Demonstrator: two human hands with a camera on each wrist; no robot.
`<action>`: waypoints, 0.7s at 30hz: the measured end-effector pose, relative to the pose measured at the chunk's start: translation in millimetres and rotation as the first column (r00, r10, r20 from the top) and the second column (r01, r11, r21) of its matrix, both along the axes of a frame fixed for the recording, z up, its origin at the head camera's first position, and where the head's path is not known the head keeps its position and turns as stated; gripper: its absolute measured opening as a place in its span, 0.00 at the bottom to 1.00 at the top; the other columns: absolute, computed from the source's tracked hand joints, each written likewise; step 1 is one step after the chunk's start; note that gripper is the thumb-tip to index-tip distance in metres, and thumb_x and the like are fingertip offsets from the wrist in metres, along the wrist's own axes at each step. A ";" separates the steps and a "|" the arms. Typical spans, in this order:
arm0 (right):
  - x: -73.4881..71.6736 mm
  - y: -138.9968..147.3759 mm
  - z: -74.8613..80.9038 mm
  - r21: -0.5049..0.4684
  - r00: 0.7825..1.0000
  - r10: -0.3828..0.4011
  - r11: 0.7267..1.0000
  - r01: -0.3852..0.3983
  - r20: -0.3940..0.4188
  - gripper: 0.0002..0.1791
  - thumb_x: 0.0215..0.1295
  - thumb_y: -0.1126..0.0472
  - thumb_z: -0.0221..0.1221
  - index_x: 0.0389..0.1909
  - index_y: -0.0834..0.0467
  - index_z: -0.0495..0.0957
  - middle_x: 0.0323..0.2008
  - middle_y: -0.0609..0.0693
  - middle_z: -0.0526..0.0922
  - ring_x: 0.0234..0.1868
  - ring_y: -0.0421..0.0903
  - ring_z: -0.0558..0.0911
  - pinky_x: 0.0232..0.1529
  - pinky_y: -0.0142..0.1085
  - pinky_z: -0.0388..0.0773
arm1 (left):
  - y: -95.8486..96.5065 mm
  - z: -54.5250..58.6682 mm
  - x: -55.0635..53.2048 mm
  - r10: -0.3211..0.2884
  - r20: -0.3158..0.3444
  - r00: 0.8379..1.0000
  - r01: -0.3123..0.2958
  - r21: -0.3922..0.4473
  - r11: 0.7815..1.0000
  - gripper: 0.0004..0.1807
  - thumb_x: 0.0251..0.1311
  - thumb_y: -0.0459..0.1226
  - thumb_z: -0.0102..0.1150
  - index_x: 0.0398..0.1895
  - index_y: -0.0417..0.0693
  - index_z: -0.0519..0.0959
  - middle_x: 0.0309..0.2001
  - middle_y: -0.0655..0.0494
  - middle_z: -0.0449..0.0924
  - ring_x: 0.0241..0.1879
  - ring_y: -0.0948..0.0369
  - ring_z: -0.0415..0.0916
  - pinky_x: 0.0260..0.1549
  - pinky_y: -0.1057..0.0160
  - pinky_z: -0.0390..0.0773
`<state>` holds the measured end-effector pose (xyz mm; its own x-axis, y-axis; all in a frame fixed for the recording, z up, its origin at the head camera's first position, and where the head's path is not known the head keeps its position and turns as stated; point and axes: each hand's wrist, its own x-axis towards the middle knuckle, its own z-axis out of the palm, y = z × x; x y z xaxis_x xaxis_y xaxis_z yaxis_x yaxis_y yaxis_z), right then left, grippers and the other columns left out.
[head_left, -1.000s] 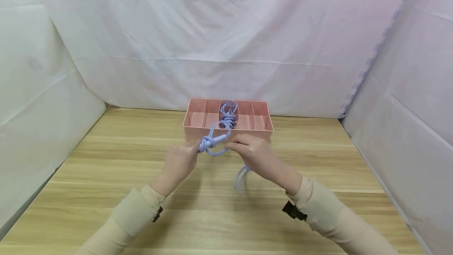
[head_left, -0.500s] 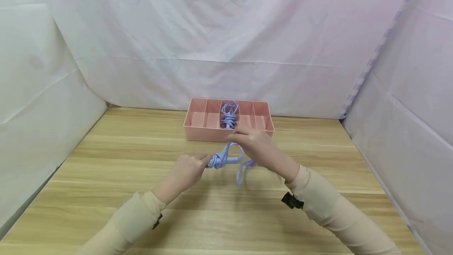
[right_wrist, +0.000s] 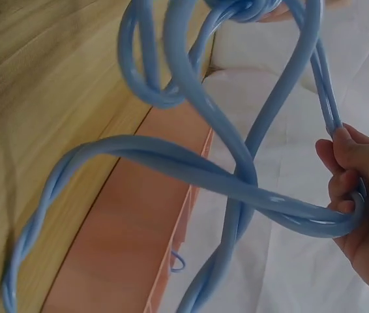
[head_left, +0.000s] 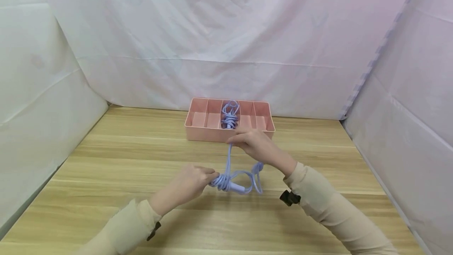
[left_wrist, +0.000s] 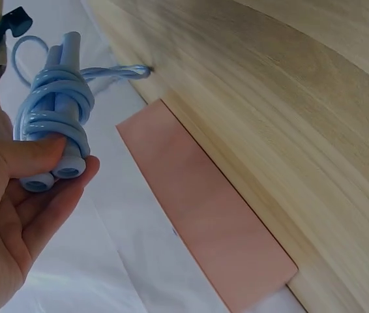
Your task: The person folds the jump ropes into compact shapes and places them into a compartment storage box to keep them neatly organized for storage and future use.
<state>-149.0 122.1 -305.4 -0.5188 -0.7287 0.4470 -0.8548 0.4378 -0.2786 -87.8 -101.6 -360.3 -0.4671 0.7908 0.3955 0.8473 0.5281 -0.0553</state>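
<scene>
A blue jump rope (head_left: 223, 183) is partly wound around its own two handles. My left hand (head_left: 189, 184) pinches the bundle at one end. In the left wrist view the thumb lies over the handles (left_wrist: 70, 167), whose open ends show beside the fingertips. My right hand (head_left: 256, 144), higher and further right, pinches a doubled strand that runs straight up from the bundle. More rope (right_wrist: 191, 171) passes through the right hand's curled fingers and hangs in twisted loops in the right wrist view. One handle end points right, over the tabletop.
Behind the hands stands a pink divided box (head_left: 201, 133) with several compartments. A similar blue rope bundle (head_left: 230, 118) lies in its middle compartment. Below is a wood-grain table (head_left: 134, 141); white cloth (head_left: 212, 30) hangs behind and on both sides.
My left hand has come nearer and slightly right with the bundle. The right hand has gone from beside the bundle to above it, and the strand between them is now longer and straighter.
</scene>
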 end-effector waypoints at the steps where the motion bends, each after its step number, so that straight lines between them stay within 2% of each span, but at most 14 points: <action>1: -1.4 0.4 -1.2 0.000 1.000 -0.002 1.000 0.002 0.031 0.08 0.57 0.69 0.58 0.37 0.60 0.82 0.33 0.48 0.82 0.34 0.40 0.79 0.34 0.28 0.76 | 0.0 0.3 1.1 -0.017 0.003 1.000 0.017 0.014 1.000 0.15 0.40 0.25 0.65 0.34 0.47 0.81 0.27 0.60 0.81 0.22 0.67 0.77 0.21 0.74 0.76; 8: -9.1 2.3 -11.8 -0.077 0.975 0.034 0.997 -0.017 0.221 0.08 0.59 0.68 0.57 0.37 0.60 0.82 0.33 0.49 0.83 0.36 0.41 0.79 0.38 0.30 0.76 | 0.2 0.9 3.9 -0.108 0.040 0.993 0.102 0.132 0.986 0.10 0.45 0.30 0.63 0.34 0.47 0.81 0.29 0.62 0.82 0.25 0.68 0.78 0.25 0.75 0.77; 15: -10.0 3.2 -25.3 -0.149 0.945 0.050 0.989 -0.001 0.322 0.08 0.58 0.69 0.57 0.37 0.61 0.82 0.34 0.51 0.83 0.37 0.41 0.81 0.38 0.30 0.77 | 3.0 -3.3 4.9 -0.193 0.067 0.979 0.171 0.255 0.952 0.11 0.46 0.29 0.63 0.36 0.45 0.81 0.33 0.59 0.83 0.30 0.67 0.80 0.31 0.76 0.77; 21: -7.8 3.3 -35.8 -0.228 0.897 0.093 0.974 0.010 0.433 0.08 0.58 0.70 0.57 0.38 0.64 0.81 0.34 0.52 0.83 0.37 0.43 0.81 0.39 0.32 0.78 | 4.9 -5.6 7.1 -0.243 0.105 0.964 0.192 0.355 0.915 0.13 0.46 0.28 0.63 0.39 0.42 0.82 0.37 0.54 0.83 0.36 0.64 0.81 0.37 0.72 0.78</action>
